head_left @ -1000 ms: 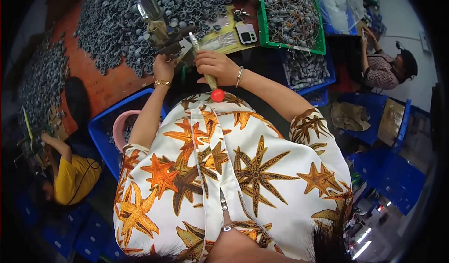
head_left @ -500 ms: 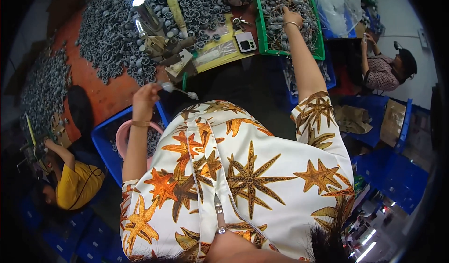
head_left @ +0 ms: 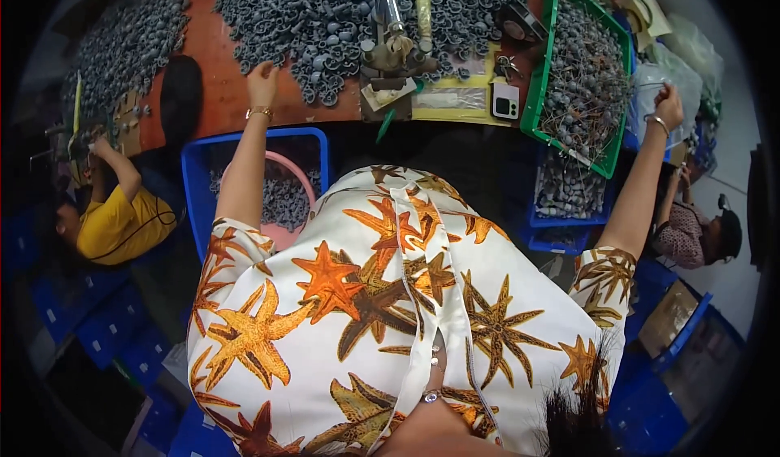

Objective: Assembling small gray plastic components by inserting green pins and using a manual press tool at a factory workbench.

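Note:
My left hand (head_left: 262,86) is at the near left edge of a heap of small grey rounded parts (head_left: 325,59) on the orange table (head_left: 187,103). Its fingers are curled; whether a part is between them is hidden. Past the right side of a green crate (head_left: 613,164) I hold my right hand (head_left: 668,108) raised, fingertips drawn together. Anything in that pinch is too small to name. The crate is full of grey balls on thin brown stems (head_left: 585,83). Between my hands, a bench-mounted metal press (head_left: 394,51) stands at the table's front edge.
A phone (head_left: 504,99) lies on a yellow sheet (head_left: 455,103) beside the press. Below the table's edge are a blue bin (head_left: 321,160) with a pink tub (head_left: 280,233), and blue crates (head_left: 569,205) at right. Co-workers sit left, in a yellow shirt (head_left: 122,225), and right (head_left: 691,233).
The view has shifted, bringing the press nearer the middle. My left hand left the table's front for the heap; its stemmed grey ball is no longer visible. My right hand moved out of the green crate, rightward.

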Tool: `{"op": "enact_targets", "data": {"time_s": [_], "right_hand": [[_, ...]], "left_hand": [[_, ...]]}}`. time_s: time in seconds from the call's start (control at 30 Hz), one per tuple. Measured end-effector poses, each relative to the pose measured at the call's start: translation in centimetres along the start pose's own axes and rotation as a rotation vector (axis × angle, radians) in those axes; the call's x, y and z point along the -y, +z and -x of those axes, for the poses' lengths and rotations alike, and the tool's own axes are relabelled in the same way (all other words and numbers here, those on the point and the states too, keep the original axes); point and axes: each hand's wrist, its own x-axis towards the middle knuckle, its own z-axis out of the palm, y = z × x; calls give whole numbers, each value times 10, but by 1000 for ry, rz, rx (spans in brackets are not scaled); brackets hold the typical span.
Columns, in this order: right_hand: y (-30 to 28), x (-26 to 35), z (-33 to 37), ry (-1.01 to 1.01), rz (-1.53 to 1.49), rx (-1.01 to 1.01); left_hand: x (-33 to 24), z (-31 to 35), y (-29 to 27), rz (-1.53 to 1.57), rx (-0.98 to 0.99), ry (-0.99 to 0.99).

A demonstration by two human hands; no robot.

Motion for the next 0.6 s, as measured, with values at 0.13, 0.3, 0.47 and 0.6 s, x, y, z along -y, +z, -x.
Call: {"op": "enact_targets", "data": {"time_s": [0.13,0.3,0.47,0.6], "right_hand": [[17,64,20,-208,-27,-5],[0,27,55,-101,591,124],[-11,-12,41,140,433,221],[-16,41,31,47,-215,338]], "left_hand": [[6,-6,34,-125,20,-37],[-31,-17,52,-601,-278,-151],[1,-33,41,-535,21,-126],[24,-28,42,-516,-61,81]]}}
